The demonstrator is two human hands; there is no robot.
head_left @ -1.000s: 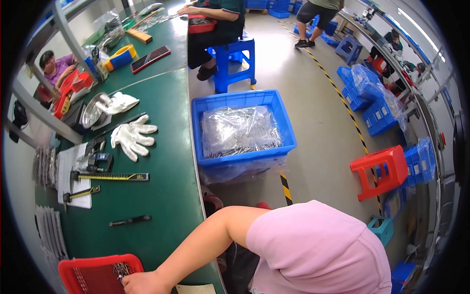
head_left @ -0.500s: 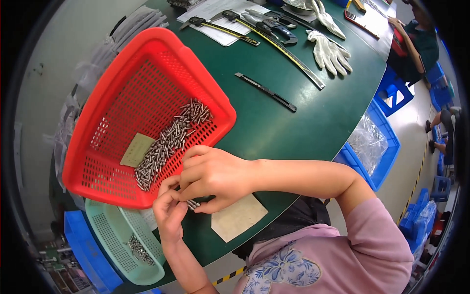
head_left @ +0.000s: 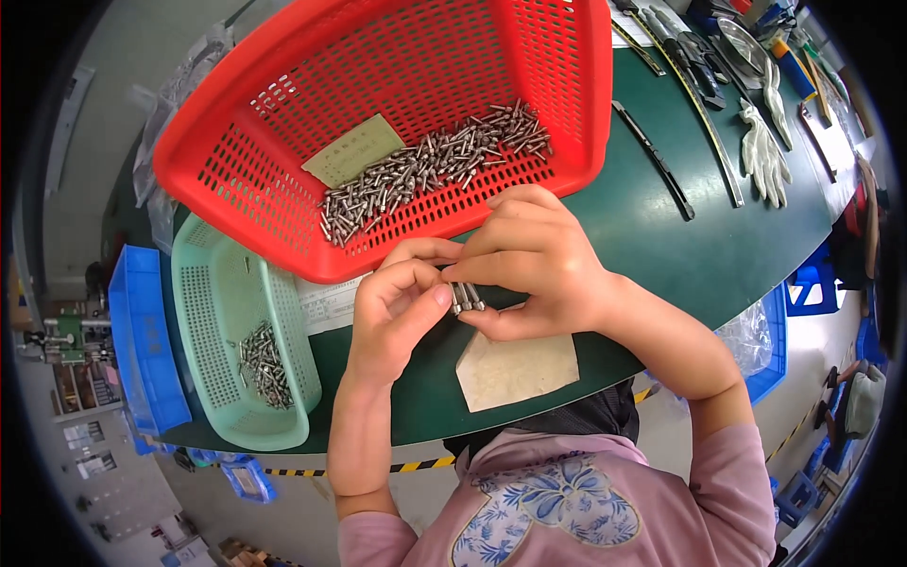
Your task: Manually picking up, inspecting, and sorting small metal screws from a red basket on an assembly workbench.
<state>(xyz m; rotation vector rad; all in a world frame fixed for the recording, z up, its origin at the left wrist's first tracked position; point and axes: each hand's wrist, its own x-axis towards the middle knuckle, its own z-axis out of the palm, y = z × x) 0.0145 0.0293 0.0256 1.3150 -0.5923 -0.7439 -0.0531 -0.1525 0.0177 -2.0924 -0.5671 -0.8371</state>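
Note:
Several small metal screws (head_left: 467,298) lie side by side between my two hands, heads toward me. My left hand (head_left: 399,307) pinches them from the left with thumb and fingers. From the right, my right hand (head_left: 543,260) curls over them, its thumb under their heads and its fingers across the far ends. Just beyond my hands stands a red perforated basket (head_left: 312,33), with a heap of similar screws (head_left: 435,163) and a yellowish paper slip (head_left: 354,151) inside. A pale sheet (head_left: 518,370) lies on the green table below my right hand.
At the left, a light green basket (head_left: 203,364) holds a smaller heap of screws (head_left: 265,367), beside a blue bin (head_left: 144,340). A printed paper (head_left: 328,304) shows between the baskets. Toward the right lie a box cutter (head_left: 654,161), a long caliper (head_left: 704,123) and white gloves (head_left: 763,156).
The view has turned, so the baskets and tools appear shifted and rotated. Both hands stay together on the screws, which now show more plainly between the fingers.

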